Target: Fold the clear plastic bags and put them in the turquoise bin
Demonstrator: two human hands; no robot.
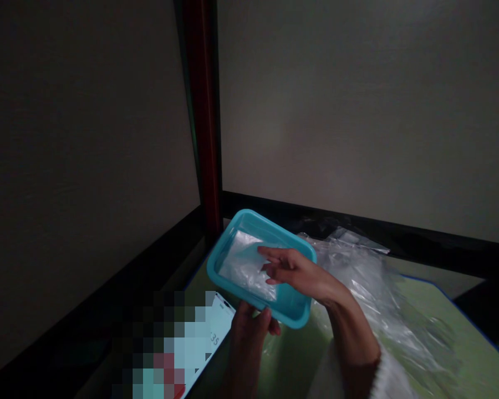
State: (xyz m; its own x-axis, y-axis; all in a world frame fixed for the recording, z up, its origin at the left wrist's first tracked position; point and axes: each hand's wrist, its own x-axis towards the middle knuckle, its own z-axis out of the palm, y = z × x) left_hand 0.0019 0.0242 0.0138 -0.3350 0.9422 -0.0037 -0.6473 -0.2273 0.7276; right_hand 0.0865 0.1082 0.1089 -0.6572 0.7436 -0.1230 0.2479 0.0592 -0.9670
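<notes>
A turquoise plastic tray is held tilted above the green table, its inside facing me. My left hand grips its near rim from below, thumb on the edge. Inside the tray lies a clear plastic bag with a whitish look; whether it contains anything I cannot make out. My right hand is over the tray's right half, fingers apart and pointing left. The fingertips are close to the bag, and I cannot tell whether they touch it.
Crumpled clear plastic bags are heaped on the right of the green table. A phone with a lit screen, partly pixelated, lies at the left. Pale wall panels and a dark red post stand behind.
</notes>
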